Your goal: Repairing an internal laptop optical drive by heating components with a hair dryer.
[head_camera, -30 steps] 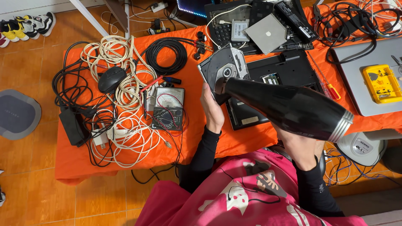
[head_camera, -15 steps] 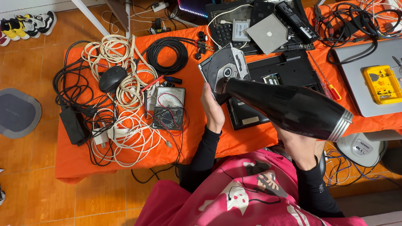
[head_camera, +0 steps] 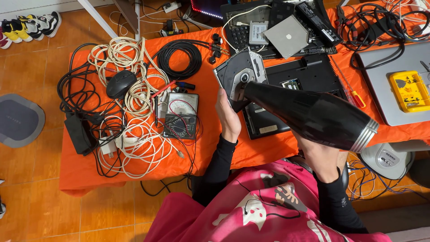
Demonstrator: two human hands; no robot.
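My left hand [head_camera: 227, 117] grips a grey optical disc drive [head_camera: 239, 77] by its near edge and holds it tilted above the orange-covered table [head_camera: 260, 150]. My right hand [head_camera: 319, 157] is wrapped around the handle of a black hair dryer [head_camera: 313, 114]. The dryer's narrow nozzle points at the drive's open face and almost touches it. Its silver-ringed rear end sticks out to the right. Under the dryer lies an opened black laptop base [head_camera: 300, 83].
Left of my hand sit an analog multimeter [head_camera: 180, 115], a black mouse [head_camera: 121, 84], coils of white and black cable [head_camera: 134, 89] and a power adapter [head_camera: 79, 133]. A keyboard and drive parts lie at the back. A grey laptop with a yellow parts box [head_camera: 410, 91] is right.
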